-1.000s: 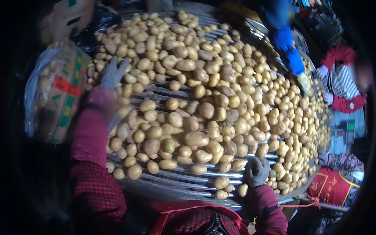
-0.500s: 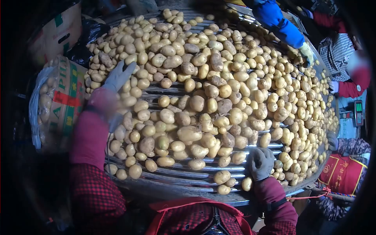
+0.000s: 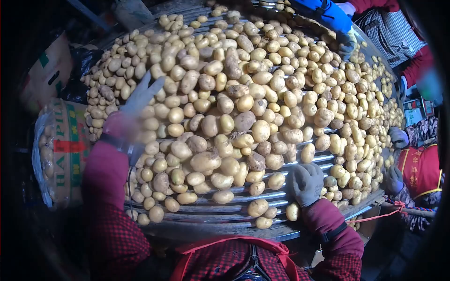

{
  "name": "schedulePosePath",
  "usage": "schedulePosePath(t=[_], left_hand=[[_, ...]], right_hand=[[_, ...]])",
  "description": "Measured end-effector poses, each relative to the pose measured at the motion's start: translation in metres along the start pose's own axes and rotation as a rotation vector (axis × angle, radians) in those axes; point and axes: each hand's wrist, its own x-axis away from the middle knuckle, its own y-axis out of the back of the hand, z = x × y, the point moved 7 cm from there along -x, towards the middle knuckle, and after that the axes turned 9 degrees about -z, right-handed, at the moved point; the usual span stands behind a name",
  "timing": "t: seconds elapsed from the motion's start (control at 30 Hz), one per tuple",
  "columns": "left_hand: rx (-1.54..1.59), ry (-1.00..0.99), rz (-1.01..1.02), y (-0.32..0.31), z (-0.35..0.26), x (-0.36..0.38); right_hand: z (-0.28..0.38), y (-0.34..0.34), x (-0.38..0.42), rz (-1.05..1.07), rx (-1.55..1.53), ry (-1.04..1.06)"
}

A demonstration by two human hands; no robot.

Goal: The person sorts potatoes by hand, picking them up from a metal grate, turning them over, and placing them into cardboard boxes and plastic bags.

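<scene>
Potatoes (image 3: 206, 161) lie in a thick layer over a metal slatted table (image 3: 243, 203). My left hand (image 3: 143, 96), in a grey glove, reaches over the left side of the heap, fingers stretched and spread, touching or just above potatoes. It holds nothing. My right hand (image 3: 305, 183), also gloved in grey, rests at the near right on the slats, its fingers curled. Whatever may be inside that curl is hidden. A few loose potatoes (image 3: 263, 222) sit on the slats just left of it.
A printed carton (image 3: 75, 154) with a plastic-lined side full of potatoes stands at the left; another carton (image 3: 47, 70) is behind it. Across the table a co-worker's blue sleeve (image 3: 328, 16) and glove (image 3: 347, 44) reach in. More co-workers' gloved hands (image 3: 398, 137) are along the right edge.
The camera view has shifted. Potatoes beside my left hand have moved and now cover slats that showed near the middle left. My right hand stays curled at the near right.
</scene>
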Motion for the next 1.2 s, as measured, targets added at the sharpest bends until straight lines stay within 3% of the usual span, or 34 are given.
schedulePosePath(t=[0.2, 0.33, 0.37, 0.43, 0.57, 0.63, 0.7, 0.77, 0.8, 0.83, 0.87, 0.9, 0.97, 1.03, 1.07, 1.1, 1.2], left_hand=[[-0.053, -0.021, 0.053, -0.034, 0.032, -0.03], [0.04, -0.033, 0.201, -0.064, -0.009, -0.005], [0.01, -0.126, 0.266, -0.073, -0.011, -0.004], [0.083, -0.231, 0.202, -0.086, -0.024, 0.005], [-0.487, -0.345, 0.209, -0.097, -0.096, 0.061], [-0.312, -0.508, 0.241, -0.114, -0.098, 0.082], [-0.43, -0.49, 0.194, -0.107, -0.108, 0.121], [-0.125, -0.512, 0.087, -0.084, -0.089, 0.153], [-0.077, -0.603, -0.107, -0.051, -0.09, 0.175], [0.037, -0.59, -0.172, -0.022, -0.075, 0.184], [-0.142, -0.605, -0.373, 0.012, -0.052, 0.195], [-0.161, -0.563, -0.505, 0.05, -0.028, 0.205], [-0.146, -0.166, -0.566, 0.117, 0.067, 0.214], [-0.404, 0.232, -0.634, 0.18, 0.161, 0.228], [-0.472, 0.262, -0.664, 0.204, 0.217, 0.23], [-0.358, 0.367, -0.584, 0.215, 0.228, 0.231], [-0.699, 0.468, -0.51, 0.211, 0.223, 0.205]], right_hand=[[-0.001, -0.005, 0.002, 0.002, 0.015, -0.005], [-0.006, -0.008, 0.006, 0.002, 0.04, 0.006], [-0.005, -0.008, 0.006, -0.002, 0.043, 0.011], [-0.001, -0.006, 0.004, -0.015, 0.04, 0.023], [0.0, -0.008, 0.006, -0.017, 0.029, 0.041], [0.005, -0.009, 0.007, -0.082, 0.041, 0.081], [0.006, -0.01, 0.01, -0.083, 0.043, 0.107], [-0.003, -0.015, 0.014, -0.048, 0.038, 0.088], [-0.003, -0.015, 0.014, -0.042, 0.039, 0.085], [-0.003, -0.016, 0.015, -0.032, 0.039, 0.079], [-0.005, -0.017, 0.016, -0.033, 0.045, 0.08], [-0.008, -0.018, 0.017, -0.035, 0.051, 0.08], [-0.015, -0.023, 0.021, 0.005, 0.049, 0.077], [-0.02, -0.025, 0.021, 0.005, 0.046, 0.02], [-0.015, -0.022, 0.02, -0.013, 0.056, 0.073], [-0.012, -0.023, 0.019, -0.016, 0.062, 0.074], [-0.015, -0.026, 0.021, -0.037, 0.061, 0.127]])
